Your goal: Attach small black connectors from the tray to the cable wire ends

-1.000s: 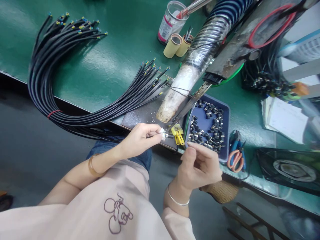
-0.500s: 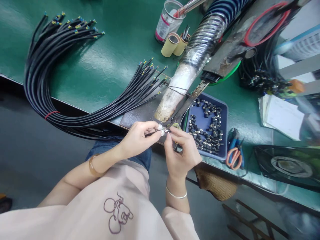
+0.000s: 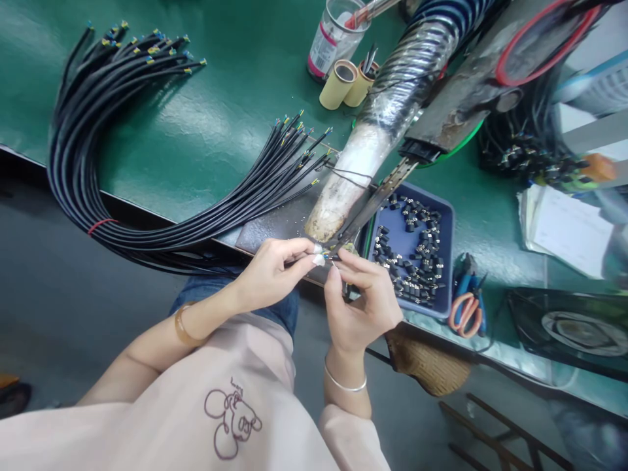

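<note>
My left hand (image 3: 275, 271) pinches the stripped end of a thin black cable (image 3: 304, 261) at the bench's front edge. My right hand (image 3: 363, 297) meets it fingertip to fingertip, its fingers pinched on the same cable tip; what it holds there is too small to name. Both hands sit just below the tip of a long wrapped tool (image 3: 353, 176) that slants down from the upper right. A looped bundle of black cables (image 3: 88, 170) with coloured wire ends lies on the green bench (image 3: 220, 85) to the left.
A blue tray (image 3: 441, 261) of several small black connectors sits right of my hands. Orange-handled scissors (image 3: 466, 311) lie beside it. A clear jar (image 3: 331, 39) and two cardboard tubes (image 3: 346, 85) stand further back. Papers (image 3: 569, 229) and tangled wires (image 3: 534, 163) are at the right.
My right hand came in from the lower right to the cable tip in my left hand, covering the yellow clip seen a second ago. The left hand has barely moved.
</note>
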A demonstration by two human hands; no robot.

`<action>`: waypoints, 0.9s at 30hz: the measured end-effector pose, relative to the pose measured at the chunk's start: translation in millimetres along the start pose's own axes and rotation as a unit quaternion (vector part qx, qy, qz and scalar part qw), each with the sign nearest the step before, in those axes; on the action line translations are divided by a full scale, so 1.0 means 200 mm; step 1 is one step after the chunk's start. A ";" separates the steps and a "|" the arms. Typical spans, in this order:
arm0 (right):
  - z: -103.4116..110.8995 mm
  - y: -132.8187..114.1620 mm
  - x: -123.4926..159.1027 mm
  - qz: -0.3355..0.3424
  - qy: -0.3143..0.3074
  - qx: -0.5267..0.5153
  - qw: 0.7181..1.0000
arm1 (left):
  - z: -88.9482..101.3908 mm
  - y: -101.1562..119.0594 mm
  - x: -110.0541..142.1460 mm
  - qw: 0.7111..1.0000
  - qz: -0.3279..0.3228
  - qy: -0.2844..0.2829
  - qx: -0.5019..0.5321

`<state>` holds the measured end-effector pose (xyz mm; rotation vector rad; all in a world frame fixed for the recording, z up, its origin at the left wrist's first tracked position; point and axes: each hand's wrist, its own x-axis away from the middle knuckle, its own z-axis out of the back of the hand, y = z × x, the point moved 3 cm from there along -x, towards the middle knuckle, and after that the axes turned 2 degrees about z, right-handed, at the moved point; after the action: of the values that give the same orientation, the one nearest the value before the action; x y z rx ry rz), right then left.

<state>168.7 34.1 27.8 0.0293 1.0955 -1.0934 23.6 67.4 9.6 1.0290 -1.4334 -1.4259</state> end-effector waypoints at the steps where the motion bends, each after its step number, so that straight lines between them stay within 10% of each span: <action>1: 0.00 0.00 0.00 -0.003 0.001 -0.003 1.000 | 0.00 0.00 0.00 1.000 0.002 -0.003 0.010; 9: -0.02 0.06 0.04 -0.139 -0.083 -0.128 0.979 | 0.01 -0.01 0.00 0.981 0.107 -0.093 0.131; 16: 0.08 0.03 0.00 -0.020 -0.001 -0.017 1.000 | 0.00 0.01 0.03 0.987 0.094 -0.089 0.098; 27: 0.06 0.01 0.01 -0.065 -0.058 -0.086 0.992 | 0.00 0.00 0.05 0.992 0.065 -0.092 0.060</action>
<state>178.4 27.6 30.3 -0.2431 1.0950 -1.0993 20.4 58.8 10.2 0.8764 -1.7064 -1.3817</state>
